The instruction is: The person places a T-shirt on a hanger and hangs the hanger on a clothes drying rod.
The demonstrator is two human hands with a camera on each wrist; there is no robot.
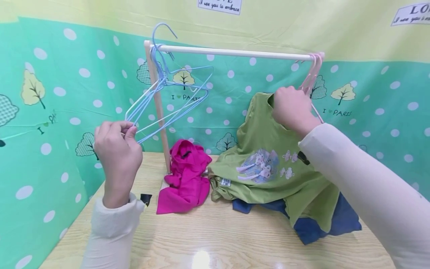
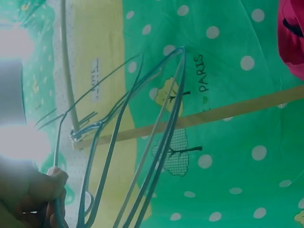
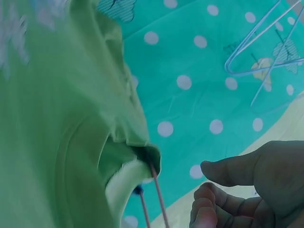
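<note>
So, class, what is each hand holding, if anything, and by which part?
The left hand pinches a thin, blue, triangular hanger by the outer end of one shoulder. The right hand, near the green cloth top, holds nothing.

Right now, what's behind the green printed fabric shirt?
Dark blue cloth shows past the lower edge of the green shirt, with turquoise dotted fabric farther back. The rest is covered; the blue cloth's full shape is hidden.
</note>
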